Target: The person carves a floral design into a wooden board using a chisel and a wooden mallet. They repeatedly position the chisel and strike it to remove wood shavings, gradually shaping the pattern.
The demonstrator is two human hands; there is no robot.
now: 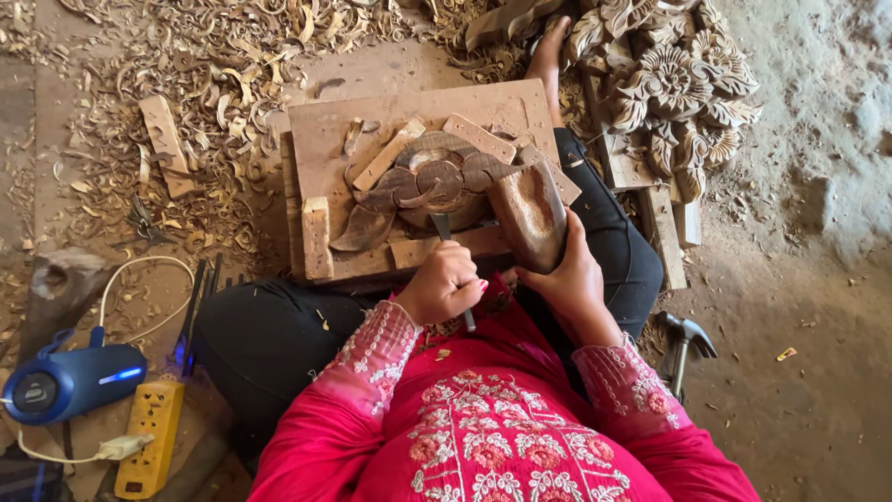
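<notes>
While the dark carved piece [432, 186] lies wedged between wooden blocks on the board [321, 139] across the person's lap, the carving step looks to be in hand. Left hand [444, 284], wrist bent down, is clenched round a chisel [440, 226], its tip on the carving. Right hand [567, 279] grasps a wooden mallet [528, 212] raised beside it. Any next strike would call for a steady chisel angle.

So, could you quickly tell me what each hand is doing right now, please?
Left hand: closed around a chisel set against the carving.
Right hand: closed on a wooden mallet.
</notes>
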